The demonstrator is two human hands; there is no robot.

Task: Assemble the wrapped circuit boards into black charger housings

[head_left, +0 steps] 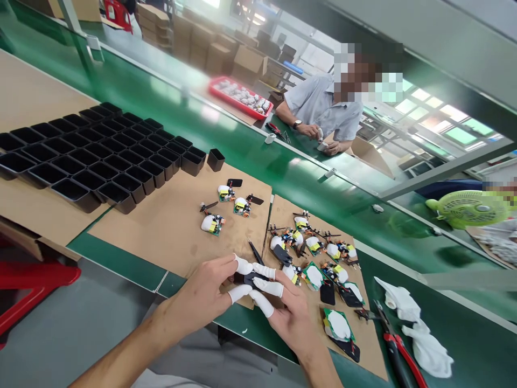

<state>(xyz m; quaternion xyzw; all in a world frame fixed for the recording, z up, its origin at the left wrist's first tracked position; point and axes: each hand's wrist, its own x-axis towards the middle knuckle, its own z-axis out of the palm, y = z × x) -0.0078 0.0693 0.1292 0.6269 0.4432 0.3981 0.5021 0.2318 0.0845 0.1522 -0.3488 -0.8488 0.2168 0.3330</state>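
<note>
My left hand (pixel 210 293) and my right hand (pixel 288 312) meet at the near edge of a cardboard sheet (pixel 173 226). Both wear white finger cots and pinch one small black flat part (pixel 249 278) between their fingertips. Just beyond my fingers lie black tweezers (pixel 256 251). Three small circuit boards (pixel 226 207) with white and yellow components lie further out on the sheet. Several more boards (pixel 319 258) and black flat pieces (pixel 327 293) crowd a second cardboard sheet (pixel 369 345) to the right.
Rows of black plastic cups (pixel 92 156) stand at the left, one cup (pixel 215 159) apart. Red-handled pliers (pixel 398 347) and white gloves (pixel 420 337) lie at the right. Across the green belt (pixel 242 145) a seated person handles small parts beside a red tray (pixel 242 98). A green fan (pixel 470 207) stands far right.
</note>
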